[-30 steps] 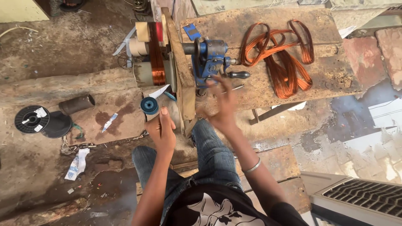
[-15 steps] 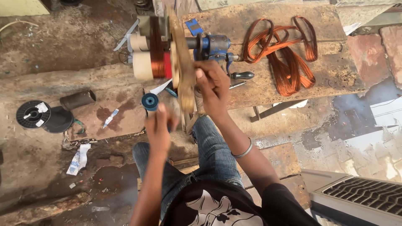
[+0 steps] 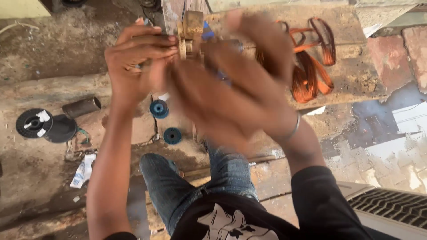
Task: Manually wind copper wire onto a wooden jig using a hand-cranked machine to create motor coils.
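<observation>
At the far left a black spool (image 3: 34, 123) lies flat on the dusty ground beside a dark disc (image 3: 61, 129) and a short dark tube (image 3: 81, 106), all where they lay a moment ago. The left hand (image 3: 135, 55), which hung low by the blue spools a second back, is now raised to the top of the frame, its fingers (image 3: 155, 42) curled against the left side of the tan wooden wheel (image 3: 192, 33) of the winding rig; whether they clamp it or only press on it cannot be told. Beneath it two small blue spools (image 3: 159, 109) sit on the plank, untouched. The right hand (image 3: 240, 84) has also come up and is smeared with motion, sweeping in front of the rig and hiding the blue crank body, so its grip cannot be read. Both hands have shifted from the bench edge onto the winder itself, which suggests the work is now on the wheel. To the right, loops of copper wire (image 3: 311, 62) rest on the wooden bench (image 3: 356, 80).
</observation>
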